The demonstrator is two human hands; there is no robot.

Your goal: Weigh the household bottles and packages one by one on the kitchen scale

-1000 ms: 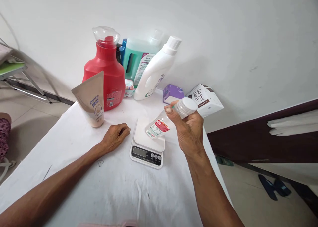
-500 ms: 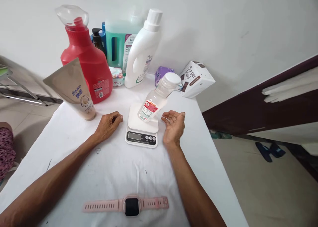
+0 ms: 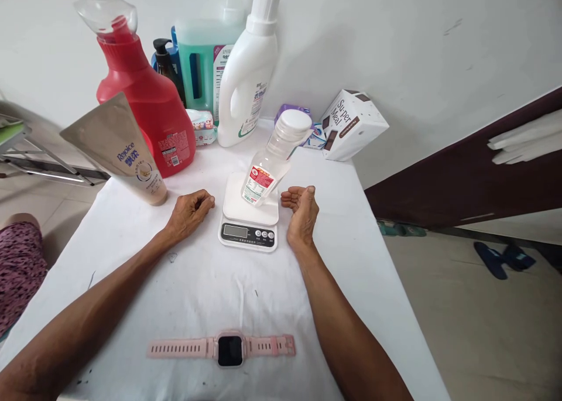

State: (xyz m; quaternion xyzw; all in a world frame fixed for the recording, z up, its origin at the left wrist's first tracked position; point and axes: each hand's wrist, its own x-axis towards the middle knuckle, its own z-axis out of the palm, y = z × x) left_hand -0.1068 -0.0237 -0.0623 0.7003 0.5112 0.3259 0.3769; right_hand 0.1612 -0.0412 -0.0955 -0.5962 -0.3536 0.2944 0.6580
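A small clear bottle (image 3: 272,161) with a white cap and a red-and-white label stands on the white kitchen scale (image 3: 249,218) in the middle of the table. My right hand (image 3: 301,213) rests on the cloth just right of the scale, fingers loosely curled and apart, holding nothing. My left hand (image 3: 189,212) lies left of the scale with its fingers curled in, also empty. Neither hand touches the bottle.
At the back stand a red detergent jug (image 3: 144,102), a teal jug (image 3: 199,67), a white detergent bottle (image 3: 246,79), a beige tube (image 3: 127,155), a purple pack (image 3: 287,111) and a white carton (image 3: 353,123). A pink watch (image 3: 222,348) lies near me. The table's edge (image 3: 386,254) drops off at the right.
My right hand let go of the bottle, which now stands on the scale, and came down onto the cloth beside it. The view tilted down, bringing the watch in.
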